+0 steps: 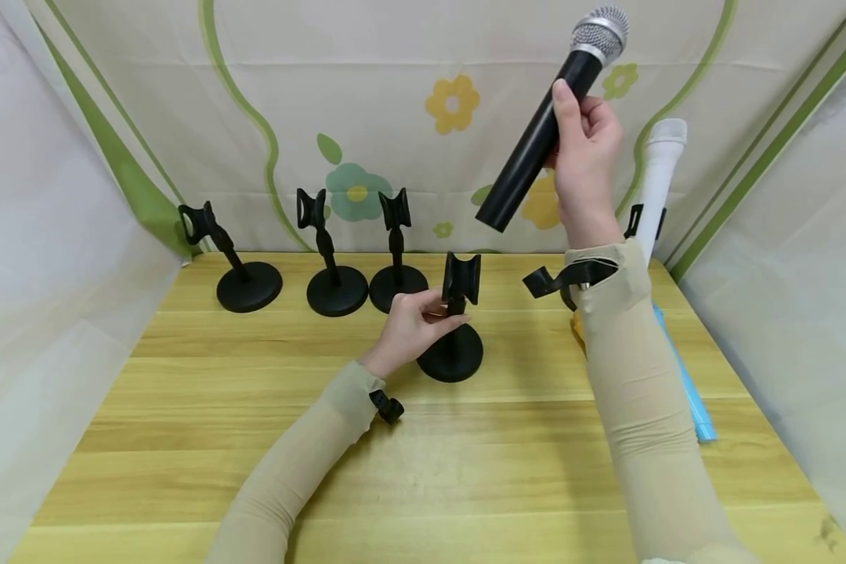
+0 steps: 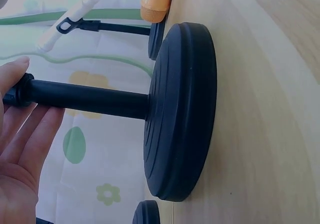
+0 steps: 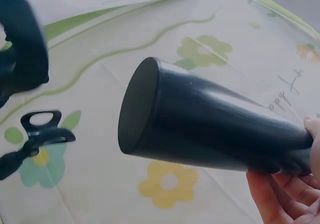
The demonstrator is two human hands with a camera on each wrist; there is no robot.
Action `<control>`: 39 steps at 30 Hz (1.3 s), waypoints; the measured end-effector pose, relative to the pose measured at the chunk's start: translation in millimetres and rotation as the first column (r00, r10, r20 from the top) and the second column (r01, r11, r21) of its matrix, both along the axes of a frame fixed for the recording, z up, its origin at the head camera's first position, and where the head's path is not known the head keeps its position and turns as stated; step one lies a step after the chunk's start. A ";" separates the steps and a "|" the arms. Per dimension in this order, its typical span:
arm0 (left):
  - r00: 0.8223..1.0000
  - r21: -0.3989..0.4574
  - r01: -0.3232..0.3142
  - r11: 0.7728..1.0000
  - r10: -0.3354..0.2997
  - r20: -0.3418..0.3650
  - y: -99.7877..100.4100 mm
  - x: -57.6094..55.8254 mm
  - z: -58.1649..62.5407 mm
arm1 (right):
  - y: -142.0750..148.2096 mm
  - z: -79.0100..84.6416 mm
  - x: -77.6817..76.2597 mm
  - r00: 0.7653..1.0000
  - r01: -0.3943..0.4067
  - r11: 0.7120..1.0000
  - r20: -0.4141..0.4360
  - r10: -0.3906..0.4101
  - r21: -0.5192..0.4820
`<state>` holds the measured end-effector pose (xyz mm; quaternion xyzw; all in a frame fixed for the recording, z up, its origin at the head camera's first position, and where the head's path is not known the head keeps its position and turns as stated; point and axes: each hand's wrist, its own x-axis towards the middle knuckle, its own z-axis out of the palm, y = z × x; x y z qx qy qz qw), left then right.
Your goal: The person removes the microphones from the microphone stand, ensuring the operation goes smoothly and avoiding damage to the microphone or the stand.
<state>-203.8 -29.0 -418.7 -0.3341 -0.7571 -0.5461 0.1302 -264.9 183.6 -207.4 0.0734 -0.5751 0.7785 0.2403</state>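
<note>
High in front of the patterned curtain, my right hand (image 1: 588, 160) grips a black microphone (image 1: 525, 160) by its body. It is tilted, silver mesh head up to the right, flat tail end down to the left. That tail end of the microphone (image 3: 210, 124) fills the middle of the right wrist view, apart from any stand. My left hand (image 1: 410, 329) holds a black microphone stand (image 1: 451, 356) by the upper stem, thumb on one side and fingers on the other. The stand's round base (image 2: 182, 114) is upright on the table, its cradle bare.
Three more black stands with bare cradles, a left one (image 1: 249, 287), a middle one (image 1: 337, 291) and a right one (image 1: 399, 282), line the table's back left. Right, a white microphone (image 1: 657, 180) leans in a stand; a blue one (image 1: 687, 384) and an orange one (image 2: 155, 6) lie near my forearm.
</note>
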 end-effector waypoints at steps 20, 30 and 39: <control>0.999 0.004 0.008 1.000 -0.009 0.033 0.0 3.0 1.5 | 36.3 -37.5 5.7 0.998 0.023 0.995 0.050 -0.028 0.098; 0.998 0.003 -0.003 1.000 0.003 0.057 -0.5 2.7 1.4 | 46.7 -50.1 10.2 0.996 0.020 0.996 0.085 -0.027 0.084; 0.996 -0.004 -0.006 1.000 0.007 0.093 -0.5 1.9 3.0 | 58.5 -64.4 17.2 0.990 0.039 0.985 0.131 -0.061 0.166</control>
